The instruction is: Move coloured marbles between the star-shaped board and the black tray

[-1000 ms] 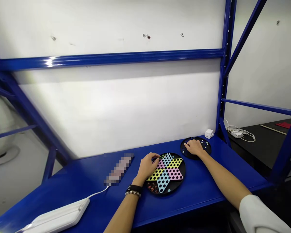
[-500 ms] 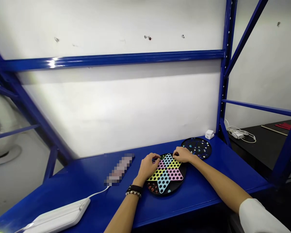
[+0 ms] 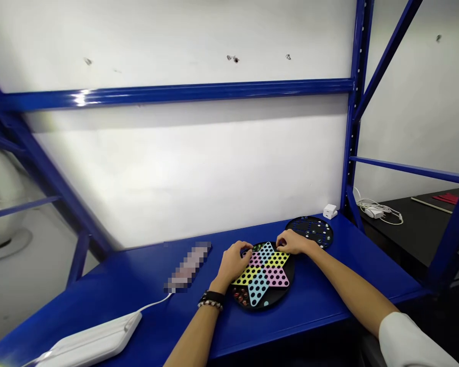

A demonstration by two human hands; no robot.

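The blue worktop runs wide in front of me, with a flat white device at its near left corner and a white cable leading from it toward the middle. Near the middle, closer to the front edge than the back, lies the round black board with its star of yellow, pink and blue fields. A smaller round black tray sits just beyond it toward the back right corner. A blurred oblong thing lies left of the board. My left hand rests on the board's far left rim, fingers curled down onto it. I cannot tell whether they pinch anything. My right hand sits at the board's far right rim, between board and tray, knuckles up and fingers folded under, and what they hold, if anything, is hidden. Dark and red marbles lie in the board's near left pocket, well apart from both hands. Pale marbles dot the tray, and a small white cube stands just behind it.
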